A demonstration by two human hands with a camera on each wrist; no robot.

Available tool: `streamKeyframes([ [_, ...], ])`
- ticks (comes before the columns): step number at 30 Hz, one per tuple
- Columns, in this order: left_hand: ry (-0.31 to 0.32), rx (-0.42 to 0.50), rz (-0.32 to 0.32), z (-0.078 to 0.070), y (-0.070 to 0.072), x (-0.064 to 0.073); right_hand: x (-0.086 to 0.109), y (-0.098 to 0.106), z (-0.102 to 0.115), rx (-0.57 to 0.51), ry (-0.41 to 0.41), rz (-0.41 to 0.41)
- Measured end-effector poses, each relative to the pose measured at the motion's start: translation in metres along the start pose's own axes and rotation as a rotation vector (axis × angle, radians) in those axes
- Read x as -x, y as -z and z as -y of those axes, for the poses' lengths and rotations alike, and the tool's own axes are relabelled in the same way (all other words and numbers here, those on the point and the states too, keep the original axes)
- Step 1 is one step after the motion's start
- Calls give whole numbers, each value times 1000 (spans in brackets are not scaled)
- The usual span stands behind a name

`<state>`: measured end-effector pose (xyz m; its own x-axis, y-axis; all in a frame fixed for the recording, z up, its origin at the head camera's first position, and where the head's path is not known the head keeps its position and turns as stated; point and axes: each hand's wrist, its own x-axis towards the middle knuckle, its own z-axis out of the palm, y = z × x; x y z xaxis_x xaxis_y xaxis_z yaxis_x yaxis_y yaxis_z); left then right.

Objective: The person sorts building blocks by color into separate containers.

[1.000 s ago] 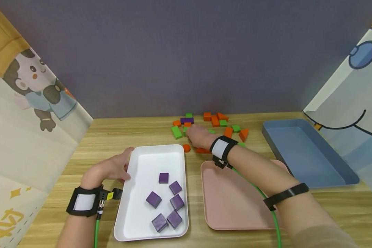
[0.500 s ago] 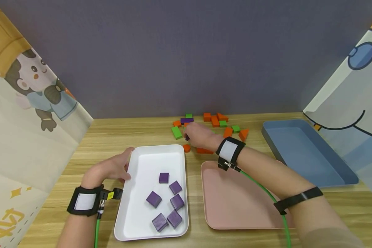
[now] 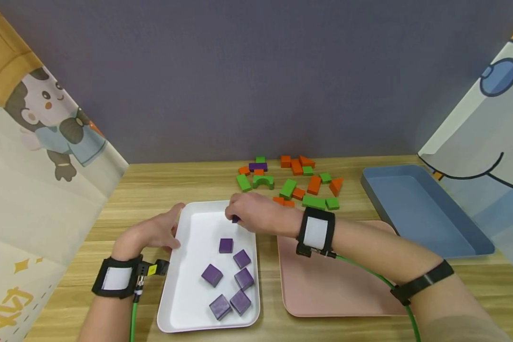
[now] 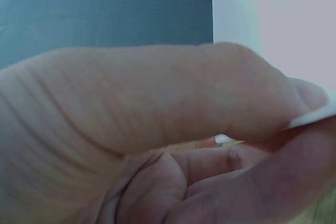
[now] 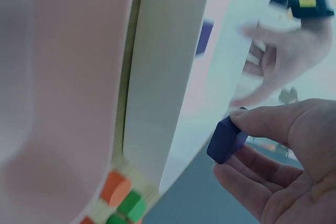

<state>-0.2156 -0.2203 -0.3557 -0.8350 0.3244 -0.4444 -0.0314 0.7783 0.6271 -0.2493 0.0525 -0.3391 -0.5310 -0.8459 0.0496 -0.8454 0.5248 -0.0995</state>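
My left hand (image 3: 151,232) grips the left rim of a white tray (image 3: 185,285). In the left wrist view its thumb (image 4: 220,87) lies over the rim with a finger underneath. Several purple cubes (image 3: 212,275) rest inside the tray, mostly toward its near right part. Over the tray's far right corner, my right hand (image 3: 261,213) pinches a purple block (image 5: 226,139) between thumb and fingertips. That block is mostly covered by the hand in the head view, while the right wrist view shows it plainly, held above the tray.
Several orange and green blocks (image 3: 288,188) lie scattered at the back middle, with one long purple block (image 3: 258,166) among them. A pink tray (image 3: 325,289) stands right of the white one, partly under my right forearm. Farther right is a blue tray (image 3: 427,209). A dark wall (image 3: 256,80) closes the back.
My right hand has come from among the scattered blocks toward me and left, to over the white tray, bringing a purple block. A green arch block it covered now shows. My left hand stays put.
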Motion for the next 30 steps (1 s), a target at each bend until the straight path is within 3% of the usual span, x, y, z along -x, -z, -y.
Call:
streamKeyframes([
  [8, 1, 0, 0, 1, 0, 0, 6, -9, 21, 22, 53, 86],
  [16, -10, 31, 6, 0, 0, 1, 9, -23, 21, -21, 36, 138],
  [30, 7, 43, 9, -1, -1, 1, 11, -37, 20, 23, 49, 172],
])
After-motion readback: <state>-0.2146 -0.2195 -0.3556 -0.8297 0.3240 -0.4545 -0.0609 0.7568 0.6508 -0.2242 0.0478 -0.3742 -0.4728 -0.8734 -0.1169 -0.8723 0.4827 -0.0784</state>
